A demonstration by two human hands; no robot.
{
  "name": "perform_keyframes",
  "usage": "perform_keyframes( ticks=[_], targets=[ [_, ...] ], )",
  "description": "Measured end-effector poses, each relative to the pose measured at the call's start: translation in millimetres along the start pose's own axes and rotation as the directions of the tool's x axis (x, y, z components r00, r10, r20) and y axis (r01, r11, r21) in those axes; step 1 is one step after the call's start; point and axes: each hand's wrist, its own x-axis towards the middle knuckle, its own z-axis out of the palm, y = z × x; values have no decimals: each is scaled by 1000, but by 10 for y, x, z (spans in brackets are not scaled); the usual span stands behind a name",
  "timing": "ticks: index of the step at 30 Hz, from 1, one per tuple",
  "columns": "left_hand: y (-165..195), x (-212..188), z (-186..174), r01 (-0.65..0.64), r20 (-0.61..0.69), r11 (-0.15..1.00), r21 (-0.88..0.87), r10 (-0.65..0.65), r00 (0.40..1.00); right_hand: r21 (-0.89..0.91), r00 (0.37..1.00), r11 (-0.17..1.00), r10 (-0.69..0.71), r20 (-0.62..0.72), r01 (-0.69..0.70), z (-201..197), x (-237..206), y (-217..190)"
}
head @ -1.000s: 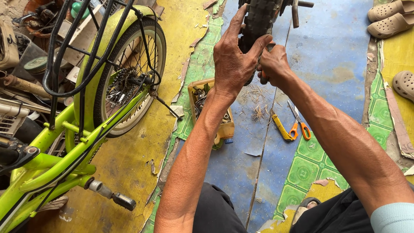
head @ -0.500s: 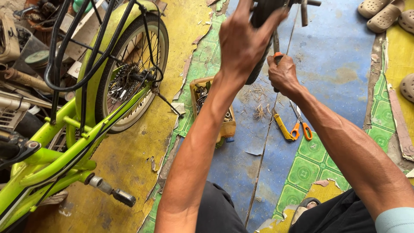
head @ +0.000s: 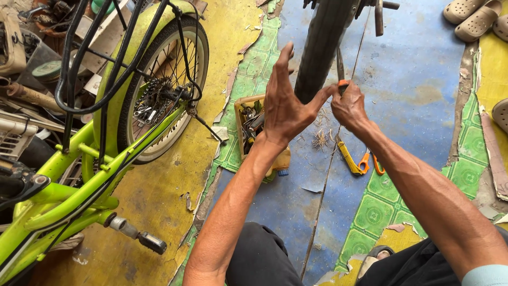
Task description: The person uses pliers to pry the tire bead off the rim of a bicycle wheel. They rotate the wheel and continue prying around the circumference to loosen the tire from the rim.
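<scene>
Overhead, looking down past the person's knees, a lime-green bicycle (head: 79, 180) fills the left side, its rear wheel (head: 159, 90) standing on yellow flooring with a black pedal (head: 151, 242) jutting toward the near edge. At far centre a black tyre (head: 323, 47) stands upright on edge over blue floor covering (head: 418, 79).

Both forearms stretch from the near edge up toward that tyre. The left hand (head: 286, 106) is spread open, fingers splayed, its thumb and forefinger resting against the tyre's near left side without closing round it. The right hand (head: 349, 108) sits just right of the tyre, fist closed around an orange-handled tool (head: 342, 85) whose metal shaft runs up alongside the tyre (its tip is hidden, so the kind of tool cannot be told).

Under the left wrist lies a small wooden box of metal parts (head: 251, 124). Right of it, near the right forearm, yellow-and-orange-handled pliers (head: 360, 161) lie on the floor. Beige sandals (head: 471, 16) sit at the far right corner. Cluttered scrap (head: 32, 69) crowds the far left.
</scene>
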Motion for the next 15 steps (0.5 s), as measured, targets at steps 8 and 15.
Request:
perform_keyframes(
  ticks=[8, 15],
  targets=[
    [-128, -105, 140, 28, 81, 999, -16, -26, 996, 70, 988, 986, -148, -50, 151, 94, -132, 157],
    [-39, -77, 152, 16, 32, 1000, -4, -16, 999, -36, 989, 991, -131, -64, 129, 108, -205, 180]
  ],
)
